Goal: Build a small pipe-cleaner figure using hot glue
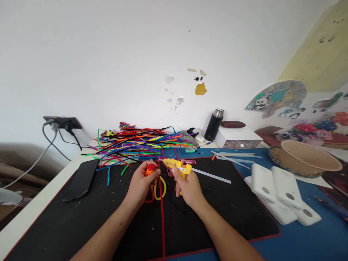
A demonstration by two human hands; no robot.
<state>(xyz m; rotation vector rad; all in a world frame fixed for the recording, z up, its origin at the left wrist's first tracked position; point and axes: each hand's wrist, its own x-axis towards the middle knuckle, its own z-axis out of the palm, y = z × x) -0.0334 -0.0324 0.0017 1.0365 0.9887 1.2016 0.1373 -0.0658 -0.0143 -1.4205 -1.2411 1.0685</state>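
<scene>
My left hand (143, 181) is closed round a small orange-red piece (151, 169), and its fingertips pinch a long red pipe cleaner (162, 217) that hangs down toward me. In my right hand (189, 186) is a yellow glue gun (176, 165), its nozzle pointing left, close to the upper end of the pipe cleaner. A clear glue stick (214, 176) sticks out of the gun's back. Scissors with red and yellow handles (160, 188) lie on the black mat (130, 224), behind the pipe cleaner and partly hidden by my left hand.
A heap of colourful pipe cleaners (141, 143) lies at the back. A black phone (81, 180) rests at left. Behind stand a black flask (214, 125) and a white box (239, 137). White devices (263, 183) and a beige bowl (310, 156) are at right.
</scene>
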